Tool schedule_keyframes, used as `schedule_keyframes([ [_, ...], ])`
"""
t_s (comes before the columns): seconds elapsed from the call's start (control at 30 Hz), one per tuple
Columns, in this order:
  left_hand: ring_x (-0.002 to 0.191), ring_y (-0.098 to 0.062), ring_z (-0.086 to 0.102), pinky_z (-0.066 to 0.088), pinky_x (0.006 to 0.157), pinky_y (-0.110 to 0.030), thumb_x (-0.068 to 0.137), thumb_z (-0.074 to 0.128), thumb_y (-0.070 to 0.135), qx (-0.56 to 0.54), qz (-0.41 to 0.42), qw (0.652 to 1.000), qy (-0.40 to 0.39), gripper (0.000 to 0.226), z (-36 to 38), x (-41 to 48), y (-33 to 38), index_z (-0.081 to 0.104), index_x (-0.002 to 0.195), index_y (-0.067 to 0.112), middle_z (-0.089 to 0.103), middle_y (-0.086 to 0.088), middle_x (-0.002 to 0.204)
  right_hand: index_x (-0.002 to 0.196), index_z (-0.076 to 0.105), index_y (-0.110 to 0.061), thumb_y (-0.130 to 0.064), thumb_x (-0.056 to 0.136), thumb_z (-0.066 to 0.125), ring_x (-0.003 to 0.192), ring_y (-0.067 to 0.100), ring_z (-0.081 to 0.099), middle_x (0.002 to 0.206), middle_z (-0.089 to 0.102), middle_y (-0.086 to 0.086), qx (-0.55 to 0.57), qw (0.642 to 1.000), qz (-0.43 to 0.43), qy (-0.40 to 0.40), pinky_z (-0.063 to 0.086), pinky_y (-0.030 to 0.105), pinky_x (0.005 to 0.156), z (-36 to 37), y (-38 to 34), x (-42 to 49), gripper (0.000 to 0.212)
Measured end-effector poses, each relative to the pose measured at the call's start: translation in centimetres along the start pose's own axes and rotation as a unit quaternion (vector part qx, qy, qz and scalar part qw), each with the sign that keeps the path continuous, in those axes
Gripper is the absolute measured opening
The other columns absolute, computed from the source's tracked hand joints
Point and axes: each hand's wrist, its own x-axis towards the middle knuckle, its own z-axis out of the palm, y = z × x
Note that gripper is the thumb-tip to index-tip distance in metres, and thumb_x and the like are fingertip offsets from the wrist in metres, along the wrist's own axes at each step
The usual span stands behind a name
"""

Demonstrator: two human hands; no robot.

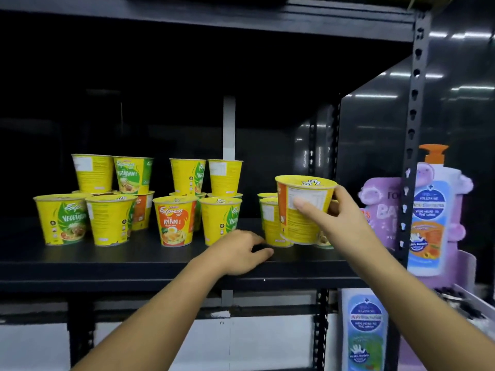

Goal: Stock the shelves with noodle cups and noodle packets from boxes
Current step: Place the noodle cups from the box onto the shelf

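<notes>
Several yellow noodle cups (172, 222) stand on a black shelf (134, 259), some stacked two high at the left and middle. My right hand (340, 218) grips a yellow noodle cup (302, 210) by its side, tilted, above two other cups (270, 220) at the right end of the row. My left hand (241, 253) rests on the shelf board near its front edge, fingers loosely curled and holding nothing, just in front of a green-leaf vegetarian cup (219, 220).
A black perforated upright (412, 129) bounds the shelf on the right. Beyond it stands a purple display with a pump bottle (431, 210). Another shelf board (214, 20) runs overhead. A blue-labelled pack (365, 330) sits below at the right.
</notes>
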Motion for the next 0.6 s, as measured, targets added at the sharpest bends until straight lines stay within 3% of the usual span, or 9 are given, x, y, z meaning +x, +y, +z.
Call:
schedule_keyframes([
  [0.2,0.136,-0.021,0.051,0.044,0.111,-0.040,0.105,0.037,0.061,0.013,-0.031,0.998,-0.048,0.058,-0.1,0.0,0.5,0.052,0.149,0.027,0.053,0.005,0.153,0.124,0.061,-0.033,-0.058,0.078,0.081,0.101,0.001,0.071,0.112,0.074,-0.017,0.032,0.999,-0.008,-0.019,0.059,0.034,0.082,0.1,-1.0,5.1,0.056],
  [0.33,0.146,-0.018,0.041,0.036,0.117,-0.037,0.106,0.031,0.060,0.035,-0.034,0.997,-0.052,0.060,0.1,-0.3,0.8,0.044,0.155,0.028,0.040,0.010,0.162,0.126,0.058,-0.035,-0.067,0.073,0.081,0.104,0.006,0.070,0.115,0.072,-0.015,0.014,1.000,-0.002,-0.023,0.061,0.038,0.084,1.1,-0.3,9.3,0.065],
  [0.6,0.148,-0.015,0.037,0.035,0.118,-0.039,0.103,0.032,0.067,0.018,-0.064,0.997,-0.046,0.062,0.4,-0.5,0.5,0.041,0.156,0.037,0.037,0.017,0.163,0.136,0.046,-0.030,-0.069,0.067,0.083,0.109,0.015,0.067,0.120,0.066,-0.011,0.009,0.997,0.058,-0.042,0.058,0.046,0.094,4.0,2.2,17.1,0.087],
])
